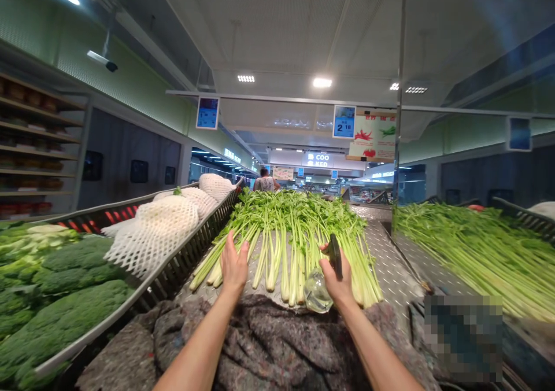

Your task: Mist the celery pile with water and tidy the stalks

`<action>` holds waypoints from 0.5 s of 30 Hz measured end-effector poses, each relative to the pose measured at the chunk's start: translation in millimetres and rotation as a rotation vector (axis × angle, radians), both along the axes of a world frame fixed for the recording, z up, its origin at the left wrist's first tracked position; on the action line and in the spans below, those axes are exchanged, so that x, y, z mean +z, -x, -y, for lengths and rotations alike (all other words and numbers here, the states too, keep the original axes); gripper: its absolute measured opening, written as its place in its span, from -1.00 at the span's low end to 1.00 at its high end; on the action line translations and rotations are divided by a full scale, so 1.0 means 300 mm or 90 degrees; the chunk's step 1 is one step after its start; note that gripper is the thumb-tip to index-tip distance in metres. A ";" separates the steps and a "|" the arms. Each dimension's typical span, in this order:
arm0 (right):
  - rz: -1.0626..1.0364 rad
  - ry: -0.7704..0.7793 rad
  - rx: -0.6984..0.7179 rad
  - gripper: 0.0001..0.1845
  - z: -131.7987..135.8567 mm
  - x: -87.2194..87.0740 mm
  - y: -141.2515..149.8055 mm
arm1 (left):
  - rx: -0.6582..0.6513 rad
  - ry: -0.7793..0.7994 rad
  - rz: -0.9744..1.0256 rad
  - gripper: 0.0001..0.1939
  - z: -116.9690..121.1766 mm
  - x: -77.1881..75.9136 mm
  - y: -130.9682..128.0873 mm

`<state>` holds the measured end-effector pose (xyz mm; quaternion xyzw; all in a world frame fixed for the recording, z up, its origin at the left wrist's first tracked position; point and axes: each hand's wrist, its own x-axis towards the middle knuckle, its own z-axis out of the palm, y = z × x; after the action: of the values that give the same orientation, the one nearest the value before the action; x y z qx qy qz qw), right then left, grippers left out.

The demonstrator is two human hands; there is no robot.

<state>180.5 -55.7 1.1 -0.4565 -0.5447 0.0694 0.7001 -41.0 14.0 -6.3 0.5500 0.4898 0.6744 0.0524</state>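
A wide layer of celery [284, 258] lies on a metal display shelf [379, 249], leaves away from me and pale stalk ends toward me. My right hand [338, 278] is wrapped round a spray bottle [318, 291] with a clear round body and a dark head, held just above the stalk ends. Over the left part of the celery, my left hand [235, 264] is raised with its fingers stretched out and nothing in it. Whether it touches the stalks I cannot tell. A crumpled grey-brown blanket [277, 345] lies in front of the celery, under my forearms.
On the left, a black crate [147, 290] holds broccoli [82, 310] and produce in white foam netting [160, 223]. A mirror panel [468, 206] on the right reflects the celery. Price signs [344, 121] hang from a rail overhead. A person [264, 181] stands far back.
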 end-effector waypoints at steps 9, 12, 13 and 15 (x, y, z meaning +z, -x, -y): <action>-0.001 -0.040 0.035 -0.75 0.020 0.189 0.142 | 0.070 0.046 0.041 -0.41 -0.051 -0.007 0.005; 0.003 -0.040 0.018 -0.73 -0.017 0.194 0.200 | 0.069 -0.040 0.102 -0.54 -0.039 0.007 0.010; 0.011 -0.046 0.029 -0.73 -0.028 0.181 0.219 | 0.071 -0.072 0.118 -0.57 -0.038 0.012 0.015; 0.025 -0.064 0.070 -0.73 -0.038 0.146 0.254 | 0.084 -0.118 0.145 -0.59 -0.044 0.017 0.028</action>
<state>104.2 -44.2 44.8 -0.3914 -0.5854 0.0715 0.7064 -49.6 27.1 -1.3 0.4392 0.4517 0.7765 0.0124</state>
